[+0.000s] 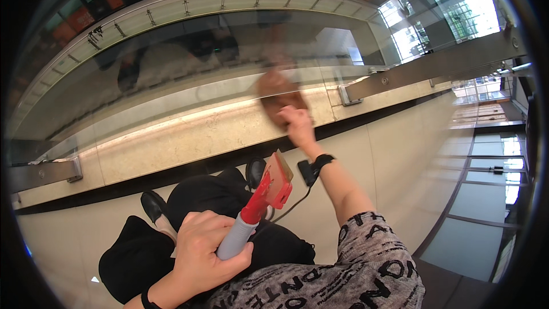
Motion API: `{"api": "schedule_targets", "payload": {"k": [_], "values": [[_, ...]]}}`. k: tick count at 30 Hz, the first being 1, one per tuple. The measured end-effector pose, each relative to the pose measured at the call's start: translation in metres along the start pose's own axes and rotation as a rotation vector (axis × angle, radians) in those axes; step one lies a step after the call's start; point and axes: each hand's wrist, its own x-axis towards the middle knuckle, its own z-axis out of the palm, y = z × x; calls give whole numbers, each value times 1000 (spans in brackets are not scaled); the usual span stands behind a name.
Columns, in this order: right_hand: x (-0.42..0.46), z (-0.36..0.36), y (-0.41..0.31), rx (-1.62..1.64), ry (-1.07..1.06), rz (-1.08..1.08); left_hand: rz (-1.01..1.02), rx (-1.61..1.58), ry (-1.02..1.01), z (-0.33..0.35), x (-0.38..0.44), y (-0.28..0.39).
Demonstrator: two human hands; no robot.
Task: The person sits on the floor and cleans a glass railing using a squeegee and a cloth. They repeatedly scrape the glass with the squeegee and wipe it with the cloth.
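My left hand (210, 240) is closed round the grey grip of a red-headed scraper (270, 184), which points up and away from me. My right hand (299, 126) grips a brown cloth (281, 98), blurred, against or close to a glass panel (171, 56); whether it touches the glass I cannot tell. The cloth and hand are mirrored faintly in the glass. A black band with a small device and a cable is on my right wrist.
A pale stone ledge (180, 137) runs along the foot of the glass. Metal rails (429, 66) with brackets (349, 96) stand at both sides. Below lie a black skirting strip (218, 161) and a tiled floor (399, 146). My black shoes (153, 206) are near the ledge.
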Motion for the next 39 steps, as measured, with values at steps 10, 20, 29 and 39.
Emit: {"api": "schedule_targets", "payload": {"k": [10,20,29,39], "values": [[-14,-13,37,11,-111,97,9,33,-12,5,10,0],[10,32,10,-147,57,179,20,-20,-34,6,11,-1],[55,87,-153,242,-323,-267,77,72,17,10,14,2],[65,107,-169,226,-211,-284,48,38,-6,6,6,2]]}}
